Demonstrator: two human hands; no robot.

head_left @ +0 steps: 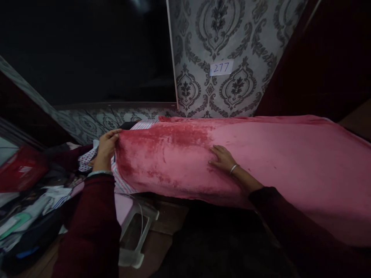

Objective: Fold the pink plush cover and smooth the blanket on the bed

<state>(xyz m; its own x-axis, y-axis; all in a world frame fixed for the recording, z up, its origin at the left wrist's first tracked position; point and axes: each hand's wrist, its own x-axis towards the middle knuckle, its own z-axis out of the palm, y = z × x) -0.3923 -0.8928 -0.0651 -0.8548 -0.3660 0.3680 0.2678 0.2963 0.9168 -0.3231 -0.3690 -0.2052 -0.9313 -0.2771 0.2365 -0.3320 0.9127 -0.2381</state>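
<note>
A pink plush blanket (275, 154) lies spread along a long raised surface, with darker red patches where the pile is brushed another way. At its left end my left hand (107, 144) pinches the far corner between thumb and fingers. My right hand (223, 158) rests flat on the middle of the blanket, fingers stretched out. Striped cloth (123, 181) shows from under the blanket's left edge. What supports the blanket is mostly hidden.
A large dark television (110, 54) hangs on the patterned wall, beside a paper label (221, 68) reading 277. Heaped clothes (52, 200) and a red bag (23, 170) lie at left. A plastic stool (131, 216) stands below the blanket's near left edge.
</note>
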